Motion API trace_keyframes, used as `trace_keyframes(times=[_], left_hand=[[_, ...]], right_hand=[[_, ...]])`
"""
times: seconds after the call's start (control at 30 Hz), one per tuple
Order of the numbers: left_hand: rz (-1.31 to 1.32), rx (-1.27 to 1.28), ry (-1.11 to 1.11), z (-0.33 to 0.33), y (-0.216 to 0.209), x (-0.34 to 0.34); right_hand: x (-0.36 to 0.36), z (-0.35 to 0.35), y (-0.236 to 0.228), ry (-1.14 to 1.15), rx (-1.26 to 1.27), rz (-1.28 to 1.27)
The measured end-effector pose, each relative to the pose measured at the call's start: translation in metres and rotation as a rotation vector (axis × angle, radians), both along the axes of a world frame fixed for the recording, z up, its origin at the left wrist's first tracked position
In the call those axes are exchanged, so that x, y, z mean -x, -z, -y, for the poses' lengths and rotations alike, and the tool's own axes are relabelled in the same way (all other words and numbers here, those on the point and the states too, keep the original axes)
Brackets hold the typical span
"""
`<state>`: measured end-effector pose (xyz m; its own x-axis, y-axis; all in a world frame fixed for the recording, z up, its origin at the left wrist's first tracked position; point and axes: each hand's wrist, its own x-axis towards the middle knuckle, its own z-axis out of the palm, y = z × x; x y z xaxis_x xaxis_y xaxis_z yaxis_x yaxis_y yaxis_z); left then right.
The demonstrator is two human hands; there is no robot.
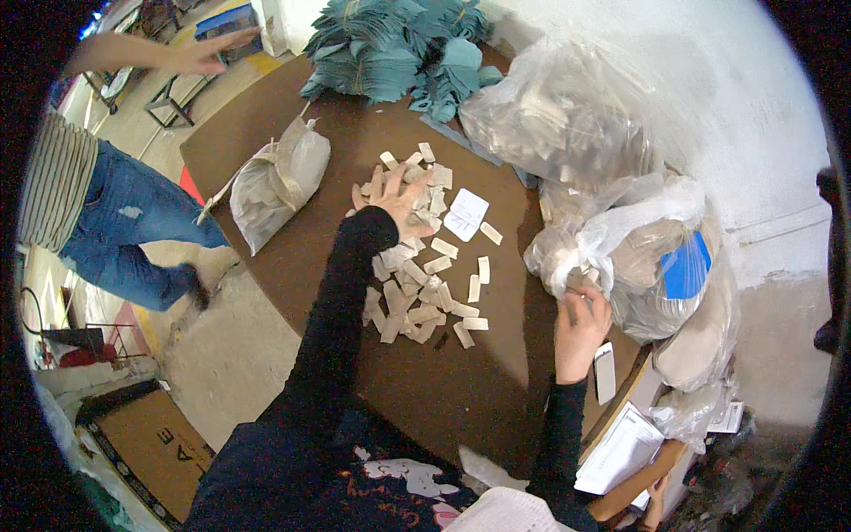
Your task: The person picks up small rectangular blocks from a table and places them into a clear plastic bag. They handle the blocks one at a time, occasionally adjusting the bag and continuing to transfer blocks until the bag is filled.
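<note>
My left hand lies with fingers spread over the far part of a loose heap of small beige rectangular pieces on the brown table. Beside it is a white card with rounded corners and handwriting. At the right side my right hand has its fingers curled against the gathered white neck of a clear plastic bag; its fingertips are partly hidden. Just right of that wrist lies a white phone-like object.
Stacked teal fabric-like pieces stand at the back, near a large filled plastic bag. A smaller filled bag sits left. Another person reaches an arm across the far left. Papers and another person's hand are lower right.
</note>
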<state>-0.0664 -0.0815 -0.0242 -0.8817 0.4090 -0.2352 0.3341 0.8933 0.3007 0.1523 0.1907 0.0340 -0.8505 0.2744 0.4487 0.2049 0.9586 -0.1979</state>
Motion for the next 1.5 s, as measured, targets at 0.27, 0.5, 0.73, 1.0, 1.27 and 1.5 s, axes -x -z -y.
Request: trace_keyframes(times=[0.27, 0.5, 0.73, 1.0, 1.27, 1.5], left_hand=[[-0.005, -0.062, -0.023, -0.013, -0.011, 0.003], [-0.185, -0.556, -0.031, 0.004, 0.007, 0.025], [-0.352, -0.734, -0.018, 0.028, -0.001, 0.035], [0.264, -1.403, -0.322, 0.018, -0.007, 0.039], [0.634, -1.488, -0.235, -0.024, -0.034, 0.003], [1.098, -1.331, 0.148, -0.104, -0.037, -0.075]], right_hand=[[-0.009, -0.008, -0.042, -0.033, 0.252, -0.055], [0.0, -0.021, -0.049, -0.046, 0.434, 0.073], [-0.016, -0.032, -0.049, -0.032, 0.407, 0.086], [-0.012, -0.031, -0.041, 0.016, 0.438, 0.046], [-0.019, -0.021, -0.062, 0.104, 0.382, -0.085], [-0.013, 0.018, -0.06, -0.21, 0.807, -0.085]])
